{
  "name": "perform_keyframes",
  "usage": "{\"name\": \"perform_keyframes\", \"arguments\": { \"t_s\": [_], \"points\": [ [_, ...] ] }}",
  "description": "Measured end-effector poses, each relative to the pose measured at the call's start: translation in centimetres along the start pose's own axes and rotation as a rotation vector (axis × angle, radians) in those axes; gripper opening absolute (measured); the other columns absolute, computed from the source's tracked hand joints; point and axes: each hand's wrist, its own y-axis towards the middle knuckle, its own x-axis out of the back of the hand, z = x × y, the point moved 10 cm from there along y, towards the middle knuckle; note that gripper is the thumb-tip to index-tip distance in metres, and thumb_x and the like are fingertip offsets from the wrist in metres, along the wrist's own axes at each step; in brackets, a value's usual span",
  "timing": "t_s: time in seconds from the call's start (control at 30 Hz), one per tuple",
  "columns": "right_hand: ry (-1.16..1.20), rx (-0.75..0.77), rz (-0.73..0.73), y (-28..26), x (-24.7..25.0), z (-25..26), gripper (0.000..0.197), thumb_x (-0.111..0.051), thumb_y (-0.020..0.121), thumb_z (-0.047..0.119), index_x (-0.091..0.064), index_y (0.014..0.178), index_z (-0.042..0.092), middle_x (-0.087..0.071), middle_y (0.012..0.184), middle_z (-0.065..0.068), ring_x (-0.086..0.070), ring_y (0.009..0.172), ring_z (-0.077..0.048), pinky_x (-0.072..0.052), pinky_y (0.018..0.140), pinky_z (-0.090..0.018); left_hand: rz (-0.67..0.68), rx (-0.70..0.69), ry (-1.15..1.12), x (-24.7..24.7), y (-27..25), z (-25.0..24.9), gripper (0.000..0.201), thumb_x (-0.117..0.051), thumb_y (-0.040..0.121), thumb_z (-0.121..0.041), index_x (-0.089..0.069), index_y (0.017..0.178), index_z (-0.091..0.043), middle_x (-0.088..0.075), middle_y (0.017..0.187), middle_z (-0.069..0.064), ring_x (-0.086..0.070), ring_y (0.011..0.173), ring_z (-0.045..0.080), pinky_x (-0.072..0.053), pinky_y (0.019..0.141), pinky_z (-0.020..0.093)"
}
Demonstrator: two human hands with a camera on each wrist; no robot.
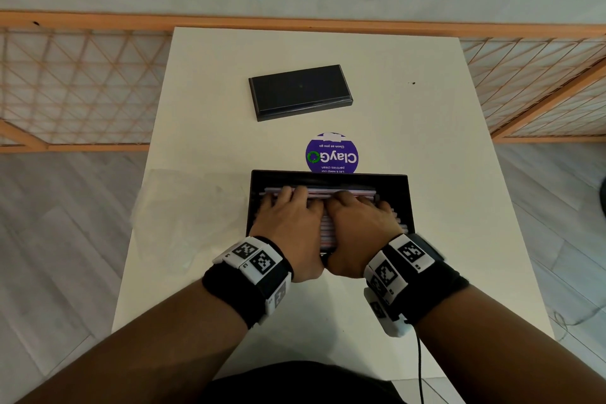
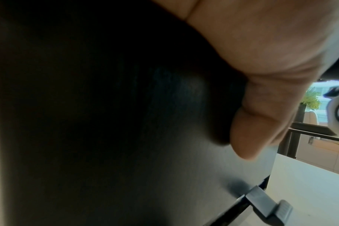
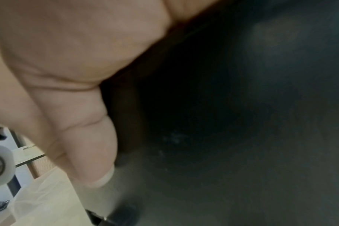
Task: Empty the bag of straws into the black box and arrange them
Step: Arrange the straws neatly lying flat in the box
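Note:
The open black box (image 1: 402, 197) sits on the white table near me, filled with pink and white striped straws (image 1: 325, 228) lying left to right. My left hand (image 1: 288, 211) and right hand (image 1: 359, 215) lie side by side on the straws, fingers stretched flat towards the far wall. Both thumbs hang down outside the near wall. In the left wrist view the left thumb (image 2: 252, 131) rests against the dark box wall (image 2: 106, 122). In the right wrist view the right thumb (image 3: 87, 152) does the same on the box wall (image 3: 242, 122). The empty clear bag (image 1: 187, 206) lies left of the box.
The box's black lid (image 1: 300, 91) lies further back on the table (image 1: 426, 128). A round purple sticker (image 1: 332, 154) sits just behind the box. A small latch (image 2: 267, 203) juts from the box front. Wooden lattice railings flank the table on both sides.

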Motion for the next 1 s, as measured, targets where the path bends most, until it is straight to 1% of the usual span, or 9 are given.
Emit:
{"name": "perform_keyframes", "arguments": {
  "t_s": [0.1, 0.2, 0.27, 0.33, 0.47, 0.63, 0.77, 0.9, 1.0],
  "points": [
    [0.008, -0.002, 0.007, 0.06, -0.06, -0.08, 0.087, -0.064, 0.058, 0.056, -0.039, 0.137, 0.031, -0.043, 0.134, 0.004, -0.046, 0.127, -0.027, -0.030, 0.111, -0.056, -0.001, -0.004, -0.013, 0.08, 0.09, -0.02, 0.075, -0.068, 0.071, -0.055, -0.044, 0.135, -0.025, -0.048, 0.136, 0.001, -0.043, 0.134, 0.026, -0.028, 0.118, 0.049],
    [-0.034, -0.001, -0.015, 0.15, 0.06, 0.02, 0.089, -0.060, 0.056, 0.059, -0.039, 0.137, 0.030, -0.050, 0.136, 0.006, -0.046, 0.130, -0.027, -0.023, 0.112, -0.059, 0.001, -0.006, -0.007, 0.07, 0.08, -0.04, 0.088, -0.067, 0.074, -0.056, -0.034, 0.149, -0.023, -0.046, 0.149, 0.001, -0.040, 0.142, 0.025, -0.018, 0.124, 0.051],
    [-0.063, -0.004, -0.032, 0.10, 0.18, 0.09, 0.086, -0.058, 0.056, 0.059, -0.041, 0.135, 0.030, -0.055, 0.135, 0.007, -0.047, 0.129, -0.027, -0.020, 0.112, -0.060, 0.012, 0.004, -0.012, -0.04, 0.10, 0.09, 0.091, -0.068, 0.074, -0.057, -0.031, 0.150, -0.024, -0.046, 0.152, 0.000, -0.038, 0.144, 0.025, -0.016, 0.125, 0.053],
    [-0.075, -0.013, -0.036, -0.01, 0.30, 0.06, 0.081, -0.057, 0.056, 0.059, -0.044, 0.130, 0.030, -0.055, 0.132, 0.007, -0.047, 0.126, -0.027, -0.023, 0.110, -0.057, 0.025, 0.007, -0.012, -0.15, 0.19, 0.13, 0.089, -0.068, 0.073, -0.058, -0.033, 0.148, -0.024, -0.048, 0.150, 0.000, -0.038, 0.143, 0.026, -0.017, 0.124, 0.054],
    [-0.079, -0.019, -0.007, -0.05, 0.30, -0.03, 0.081, -0.060, 0.056, 0.058, -0.045, 0.131, 0.030, -0.045, 0.131, 0.002, -0.042, 0.124, -0.029, -0.028, 0.106, -0.056, 0.040, 0.008, -0.010, -0.15, 0.10, 0.10, 0.079, -0.066, 0.073, -0.056, -0.039, 0.141, -0.024, -0.050, 0.143, -0.001, -0.042, 0.138, 0.025, -0.022, 0.122, 0.052],
    [-0.053, -0.021, -0.015, -0.02, 0.24, 0.01, 0.081, -0.058, 0.057, 0.059, -0.045, 0.131, 0.029, -0.054, 0.132, 0.006, -0.048, 0.126, -0.026, -0.028, 0.108, -0.056, 0.026, 0.010, -0.014, -0.10, 0.06, 0.17, 0.075, -0.069, 0.070, -0.054, -0.045, 0.134, -0.025, -0.043, 0.135, 0.003, -0.054, 0.125, 0.029, -0.029, 0.118, 0.048],
    [-0.041, -0.024, -0.029, -0.20, 0.11, 0.00, 0.084, -0.057, 0.057, 0.058, -0.042, 0.134, 0.028, -0.050, 0.138, 0.007, -0.044, 0.131, -0.025, -0.026, 0.110, -0.056, 0.014, 0.003, -0.002, -0.15, -0.03, 0.14, 0.083, -0.067, 0.070, -0.057, -0.040, 0.142, -0.026, -0.045, 0.144, 0.000, -0.038, 0.140, 0.027, -0.024, 0.121, 0.051],
    [-0.036, -0.036, -0.010, -0.22, 0.14, -0.12, 0.081, -0.057, 0.056, 0.059, -0.045, 0.131, 0.028, -0.044, 0.132, 0.002, -0.044, 0.126, -0.029, -0.030, 0.107, -0.056, 0.016, 0.013, -0.007, 0.01, -0.08, 0.12, 0.074, -0.067, 0.071, -0.056, -0.044, 0.135, -0.025, -0.053, 0.138, -0.001, -0.043, 0.135, 0.025, -0.029, 0.117, 0.050],
    [-0.039, -0.030, 0.003, -0.18, 0.13, -0.07, 0.082, -0.057, 0.057, 0.060, -0.045, 0.131, 0.029, -0.047, 0.131, 0.002, -0.045, 0.125, -0.029, -0.030, 0.107, -0.056, 0.012, 0.008, -0.005, 0.05, -0.17, 0.06, 0.080, -0.067, 0.072, -0.056, -0.041, 0.141, -0.025, -0.051, 0.143, -0.001, -0.043, 0.138, 0.024, -0.025, 0.120, 0.051]
  ]
}}
